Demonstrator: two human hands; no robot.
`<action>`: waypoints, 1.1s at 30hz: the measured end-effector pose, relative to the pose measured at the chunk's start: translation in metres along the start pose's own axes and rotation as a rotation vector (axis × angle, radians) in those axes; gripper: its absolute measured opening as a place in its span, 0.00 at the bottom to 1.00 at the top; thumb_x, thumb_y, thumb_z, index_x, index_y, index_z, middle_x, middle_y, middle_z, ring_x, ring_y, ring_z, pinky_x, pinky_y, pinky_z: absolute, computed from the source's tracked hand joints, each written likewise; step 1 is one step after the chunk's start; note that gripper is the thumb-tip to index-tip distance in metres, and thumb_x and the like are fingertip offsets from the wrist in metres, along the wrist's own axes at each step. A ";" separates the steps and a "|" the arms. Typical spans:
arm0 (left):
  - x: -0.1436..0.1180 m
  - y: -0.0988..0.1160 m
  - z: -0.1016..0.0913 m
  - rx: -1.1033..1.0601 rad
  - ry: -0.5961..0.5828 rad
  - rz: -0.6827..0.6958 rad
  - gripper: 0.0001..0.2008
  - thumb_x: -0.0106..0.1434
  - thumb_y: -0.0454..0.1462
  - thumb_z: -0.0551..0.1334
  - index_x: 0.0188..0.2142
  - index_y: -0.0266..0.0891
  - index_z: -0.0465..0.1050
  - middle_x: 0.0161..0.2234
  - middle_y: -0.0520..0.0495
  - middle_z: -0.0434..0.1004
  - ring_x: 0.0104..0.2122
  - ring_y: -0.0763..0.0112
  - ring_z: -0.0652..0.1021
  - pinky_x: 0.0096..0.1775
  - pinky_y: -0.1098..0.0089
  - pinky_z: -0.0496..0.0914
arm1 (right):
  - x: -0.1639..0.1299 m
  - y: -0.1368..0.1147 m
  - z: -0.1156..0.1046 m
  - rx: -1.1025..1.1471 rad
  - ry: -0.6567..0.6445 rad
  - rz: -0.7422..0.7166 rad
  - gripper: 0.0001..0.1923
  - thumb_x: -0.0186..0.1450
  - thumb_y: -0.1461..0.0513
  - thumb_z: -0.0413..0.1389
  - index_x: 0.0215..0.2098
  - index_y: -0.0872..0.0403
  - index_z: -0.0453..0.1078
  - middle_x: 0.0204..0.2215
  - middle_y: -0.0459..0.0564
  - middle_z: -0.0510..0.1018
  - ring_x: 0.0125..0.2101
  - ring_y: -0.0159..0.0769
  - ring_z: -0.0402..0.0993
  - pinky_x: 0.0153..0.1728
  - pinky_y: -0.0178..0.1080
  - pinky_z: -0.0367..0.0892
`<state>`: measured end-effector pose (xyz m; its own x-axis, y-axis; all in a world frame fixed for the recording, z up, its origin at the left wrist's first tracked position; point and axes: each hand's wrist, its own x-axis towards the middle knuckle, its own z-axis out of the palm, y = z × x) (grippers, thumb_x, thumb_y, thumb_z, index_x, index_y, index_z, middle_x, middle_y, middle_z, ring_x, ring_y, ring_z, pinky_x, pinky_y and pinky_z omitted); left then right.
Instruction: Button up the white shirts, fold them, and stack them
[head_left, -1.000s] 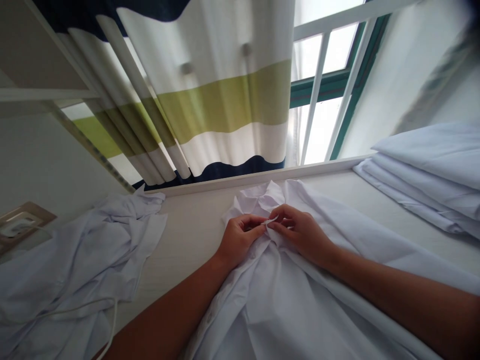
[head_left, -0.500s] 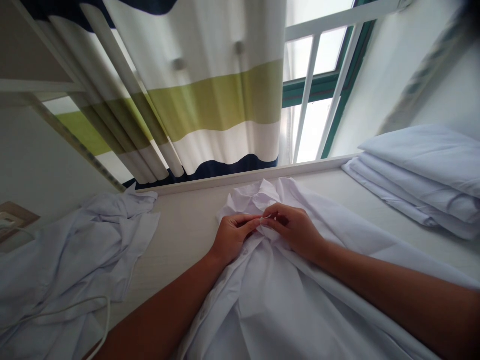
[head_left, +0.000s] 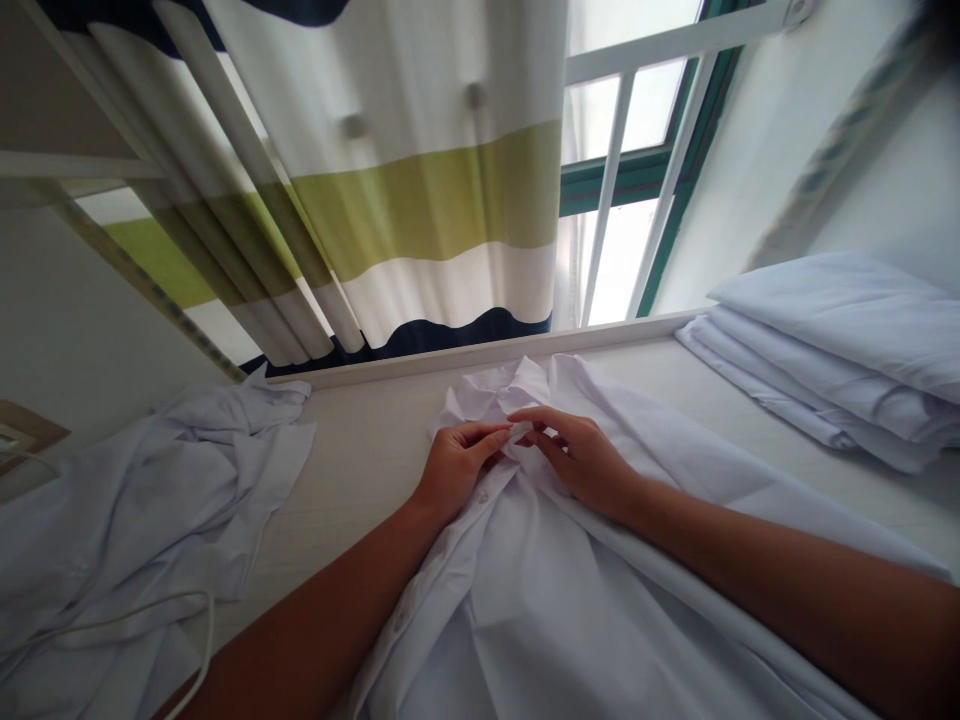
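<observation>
A white button-up shirt (head_left: 555, 600) lies spread in front of me, its collar (head_left: 504, 385) toward the window. Below the collar, my left hand (head_left: 459, 465) pinches the edge of the front placket between thumb and fingers. Close beside it on the right, my right hand (head_left: 581, 455) has its thumb and index finger bent around the same bit of cloth. The fingertips of both hands nearly meet there. Small buttons (head_left: 484, 496) show along the placket below my left hand. Whether a button sits between the fingertips is hard to make out.
Folded white garments (head_left: 840, 360) are stacked on the right of the white surface (head_left: 360, 450). A crumpled white garment (head_left: 165, 490) lies on the left, with a white cable (head_left: 206, 625) across it. Behind hang a striped curtain (head_left: 427, 200) and white window bars (head_left: 611, 190).
My right thumb and index finger have parted slightly and shifted at the placket, showing more cloth between the hands. My left hand keeps its pinch. The whole view has shifted slightly.
</observation>
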<state>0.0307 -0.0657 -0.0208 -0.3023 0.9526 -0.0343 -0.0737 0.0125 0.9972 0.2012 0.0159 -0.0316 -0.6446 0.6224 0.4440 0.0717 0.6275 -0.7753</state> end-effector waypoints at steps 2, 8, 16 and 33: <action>0.000 -0.001 0.000 0.010 0.000 0.011 0.12 0.54 0.42 0.73 0.36 0.38 0.85 0.31 0.47 0.83 0.28 0.72 0.74 0.33 0.71 0.68 | 0.001 0.002 0.001 -0.024 0.012 0.016 0.12 0.69 0.62 0.53 0.49 0.48 0.73 0.37 0.47 0.81 0.37 0.39 0.79 0.39 0.41 0.73; 0.000 -0.004 -0.002 0.123 -0.027 0.076 0.12 0.57 0.42 0.71 0.38 0.38 0.85 0.32 0.46 0.84 0.30 0.70 0.76 0.35 0.71 0.70 | 0.002 0.002 -0.002 -0.080 0.041 0.010 0.04 0.69 0.61 0.56 0.41 0.49 0.73 0.34 0.46 0.77 0.32 0.35 0.73 0.35 0.38 0.70; -0.002 -0.004 -0.002 0.200 -0.063 0.129 0.13 0.59 0.44 0.69 0.39 0.38 0.85 0.38 0.44 0.85 0.39 0.62 0.80 0.42 0.67 0.72 | 0.001 -0.003 -0.003 -0.206 0.097 -0.146 0.05 0.69 0.60 0.57 0.38 0.48 0.76 0.37 0.50 0.68 0.41 0.40 0.69 0.45 0.43 0.69; 0.005 0.000 -0.009 0.057 -0.161 -0.050 0.13 0.53 0.37 0.73 0.39 0.36 0.83 0.37 0.45 0.84 0.35 0.68 0.79 0.43 0.67 0.71 | 0.005 0.001 -0.005 -0.280 0.063 -0.061 0.02 0.66 0.61 0.59 0.37 0.50 0.74 0.35 0.49 0.74 0.39 0.42 0.68 0.44 0.45 0.64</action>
<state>0.0209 -0.0639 -0.0211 -0.1435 0.9866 -0.0775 -0.0299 0.0739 0.9968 0.2018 0.0217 -0.0284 -0.6064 0.6017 0.5199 0.2471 0.7640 -0.5960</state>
